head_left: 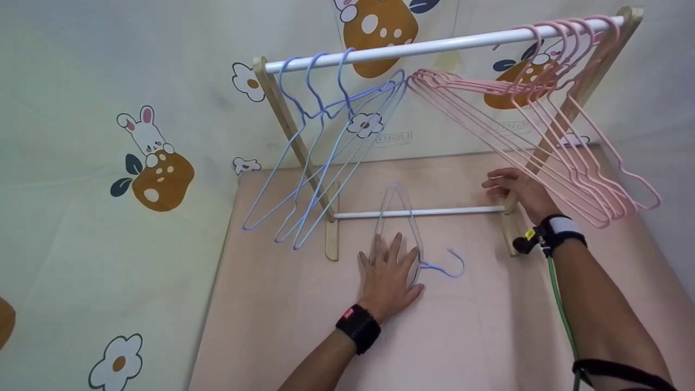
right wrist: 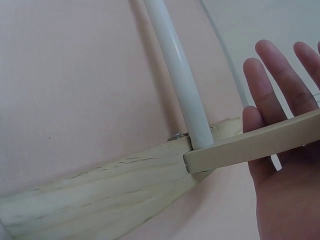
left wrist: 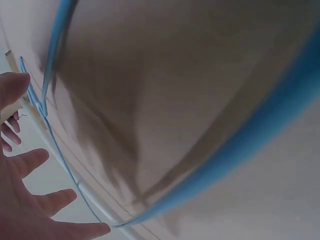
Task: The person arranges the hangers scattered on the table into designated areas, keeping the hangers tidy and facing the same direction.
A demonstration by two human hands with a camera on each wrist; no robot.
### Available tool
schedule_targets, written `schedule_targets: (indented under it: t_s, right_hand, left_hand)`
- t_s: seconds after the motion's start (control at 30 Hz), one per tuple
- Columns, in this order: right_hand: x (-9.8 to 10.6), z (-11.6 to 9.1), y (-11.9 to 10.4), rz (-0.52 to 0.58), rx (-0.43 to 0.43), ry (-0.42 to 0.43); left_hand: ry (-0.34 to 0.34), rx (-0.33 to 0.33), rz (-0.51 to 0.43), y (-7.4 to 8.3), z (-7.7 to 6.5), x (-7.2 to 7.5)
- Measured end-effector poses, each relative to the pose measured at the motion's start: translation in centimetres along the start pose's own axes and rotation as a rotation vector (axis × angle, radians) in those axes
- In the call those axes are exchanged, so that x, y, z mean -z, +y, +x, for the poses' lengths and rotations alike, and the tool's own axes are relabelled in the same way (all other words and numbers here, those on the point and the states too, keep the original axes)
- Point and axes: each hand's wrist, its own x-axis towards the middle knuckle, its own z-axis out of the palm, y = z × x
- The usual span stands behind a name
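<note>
My left hand (head_left: pixel 386 282) is spread with straight fingers over a blue wire hanger (head_left: pixel 434 266), whose hook points right. The hanger's narrow far end crosses the rack's white lower rail (head_left: pixel 456 211). In the left wrist view, the hanger wire (left wrist: pixel 240 155) runs past the fingers (left wrist: pixel 55 200); whether they touch it I cannot tell. My right hand (head_left: pixel 525 193) is at the base of the rack's right wooden post (head_left: pixel 589 70). The right wrist view shows its fingers (right wrist: pixel 285 85) extended loosely behind that post (right wrist: pixel 255 145), not curled round it.
Several pink hangers (head_left: pixel 575 163) hang at the right of the white upper rail (head_left: pixel 445 44). Three blue hangers (head_left: pixel 309 152) hang at its left. The rack's wooden feet (head_left: pixel 332 241) stand on a pink surface (head_left: pixel 282 304), before a patterned wall covering (head_left: pixel 70 233).
</note>
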Motion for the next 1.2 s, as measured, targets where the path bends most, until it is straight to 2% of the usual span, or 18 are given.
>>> schedule_targets:
  t_s: [0.37,0.67,0.87,1.2]
  right_hand:
    - [0.5,1.2,1.7,0.015,0.022,-0.008]
    - [0.0,0.3,0.7,0.016,-0.005,0.011]
    - [-0.4,-0.4,-0.3,0.02,-0.004,0.011]
    - [-0.3,-0.1,-0.1,0.034,-0.004,-0.005]
  left_hand:
    - [0.022,-0.016,-0.011,0.3,0.0,-0.5]
    - [0.035,-0.03,0.019,0.7,0.1,-0.9]
    - [0.076,-0.042,-0.034,0.5,0.2,-0.7]
    - [0.077,-0.009,-0.188,-0.1,0.6,0.1]
